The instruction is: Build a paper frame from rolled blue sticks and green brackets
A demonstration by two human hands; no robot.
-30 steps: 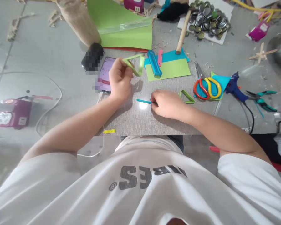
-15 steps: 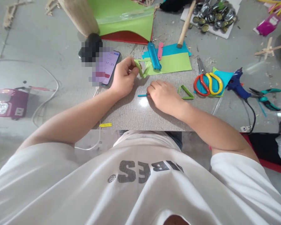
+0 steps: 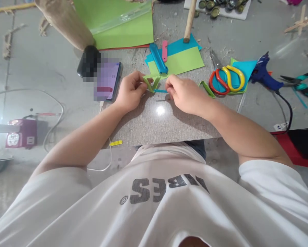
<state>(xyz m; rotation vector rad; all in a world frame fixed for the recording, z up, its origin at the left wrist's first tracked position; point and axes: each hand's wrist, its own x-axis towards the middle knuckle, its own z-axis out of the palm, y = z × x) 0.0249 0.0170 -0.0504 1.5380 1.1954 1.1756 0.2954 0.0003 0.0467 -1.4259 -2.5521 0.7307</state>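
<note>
**Two hands meet over a green paper triangle**

The left hand [image 3: 130, 91] is closed in a pinch on a green triangle [image 3: 151, 82] folded from paper strip, holding it upright just above the grey mat [image 3: 154, 127]. The right hand [image 3: 185, 94], fingers curled shut, grips one end of a thin teal strip [image 3: 160, 91] whose free end reaches to the base of the triangle (whether the two actually touch cannot be told). The hands sit close together at the far edge of the mat.

Just beside the right hand lies a second green triangle [image 3: 206, 88], flat on the mat. Beyond the hands, a blue utility knife [image 3: 158, 58] and a pink stick [image 3: 164, 50] rest on sheets of light green and teal paper [image 3: 185, 60]. A phone [image 3: 109, 80] lies to the left of the left hand. To the right are red-and-yellow scissors [image 3: 226, 80], then a blue glue gun [image 3: 264, 73] and teal pliers [image 3: 301, 84] on the surface [image 3: 40, 75]. A large green sheet [image 3: 118, 24] and a wooden handle [image 3: 189, 20] lie farther back.
</note>
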